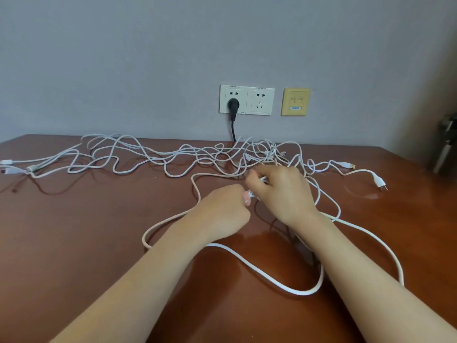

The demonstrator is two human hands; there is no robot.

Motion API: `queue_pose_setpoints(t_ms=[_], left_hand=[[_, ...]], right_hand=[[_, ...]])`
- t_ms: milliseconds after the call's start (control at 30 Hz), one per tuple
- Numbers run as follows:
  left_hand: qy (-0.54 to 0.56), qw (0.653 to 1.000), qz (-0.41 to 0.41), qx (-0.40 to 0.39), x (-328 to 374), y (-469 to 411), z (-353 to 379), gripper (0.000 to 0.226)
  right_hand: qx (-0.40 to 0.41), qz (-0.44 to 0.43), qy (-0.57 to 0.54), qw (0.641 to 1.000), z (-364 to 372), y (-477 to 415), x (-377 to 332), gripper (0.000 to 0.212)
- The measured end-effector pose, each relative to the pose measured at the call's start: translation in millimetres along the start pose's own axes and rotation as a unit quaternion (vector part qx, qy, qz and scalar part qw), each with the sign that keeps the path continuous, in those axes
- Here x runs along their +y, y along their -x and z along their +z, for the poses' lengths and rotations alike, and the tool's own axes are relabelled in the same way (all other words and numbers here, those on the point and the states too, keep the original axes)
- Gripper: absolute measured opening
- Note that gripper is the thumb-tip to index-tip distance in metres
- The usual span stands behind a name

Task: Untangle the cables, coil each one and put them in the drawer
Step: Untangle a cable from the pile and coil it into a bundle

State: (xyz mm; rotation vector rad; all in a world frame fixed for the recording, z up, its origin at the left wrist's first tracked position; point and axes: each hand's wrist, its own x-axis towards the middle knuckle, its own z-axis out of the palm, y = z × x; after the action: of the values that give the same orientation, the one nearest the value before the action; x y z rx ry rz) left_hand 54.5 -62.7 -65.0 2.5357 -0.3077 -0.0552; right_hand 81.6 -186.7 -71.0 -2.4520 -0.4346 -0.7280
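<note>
Several thin white cables [153, 157] lie tangled across the far half of a brown wooden table [74, 243]. A thicker white cable [249, 263] loops across the near part, passing under both forearms. A pale pinkish cable [195, 184] curves from the tangle toward the left forearm. My left hand [222, 211] pinches a white cable end at its fingertips. Just to the right and slightly farther back, my right hand [284, 191] grips white cable strands. The two hands almost touch. A white power plug [379, 181] and a USB plug [347, 165] lie at the right.
On the grey wall, a black plug [233, 104] sits in a white double socket [259, 101], its cord dropping behind the table. A yellow network plate [295, 102] is beside it. Connector ends [7, 165] lie at the table's left edge. A metal object [446, 144] stands far right.
</note>
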Motion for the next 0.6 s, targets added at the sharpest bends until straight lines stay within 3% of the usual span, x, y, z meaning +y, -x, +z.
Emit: queue_pose_setpoints(t_ms=[200,467,600], left_hand=[[0.021,1.000,0.023,0.002,0.8,6.0,-0.5,0.012],[0.084,0.996,0.034,0.006,6.1,6.9,0.9,0.021],[0.049,0.998,0.028,0.003,4.6,6.5,2.1,0.029]], right_hand=[[0.022,0.022,-0.045,0.998,-2.5,-1.3,-0.4,0.030],[0.030,0.052,-0.092,0.994,-2.5,-4.5,5.4,0.034],[0.032,0.067,-0.082,0.994,-0.3,-5.3,6.0,0.039]])
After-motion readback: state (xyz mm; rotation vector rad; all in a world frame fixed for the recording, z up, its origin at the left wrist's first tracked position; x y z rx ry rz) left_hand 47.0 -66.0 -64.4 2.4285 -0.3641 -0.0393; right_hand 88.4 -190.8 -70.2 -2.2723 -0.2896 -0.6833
